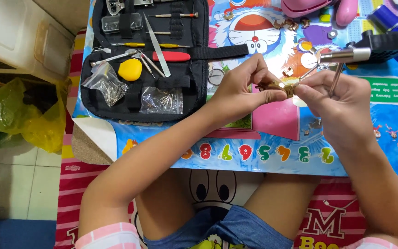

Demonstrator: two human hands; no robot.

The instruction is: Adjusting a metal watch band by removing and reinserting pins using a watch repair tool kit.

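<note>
Left hand (pixel 242 90) pinches a small brown-and-gold piece (pixel 272 86), possibly a watch band link, fingers clamped on it. Right hand (pixel 335 99) meets it from the other side, gripping a thin metal tool (pixel 336 79) at that piece.

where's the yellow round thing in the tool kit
In the head view, the yellow round tool sits at upper left inside the open black tool case, between the red-handled tool and a clear bag of pins.

glossy plastic mat (pixel 272 124), black cloth case (pixel 194 87)
</note>
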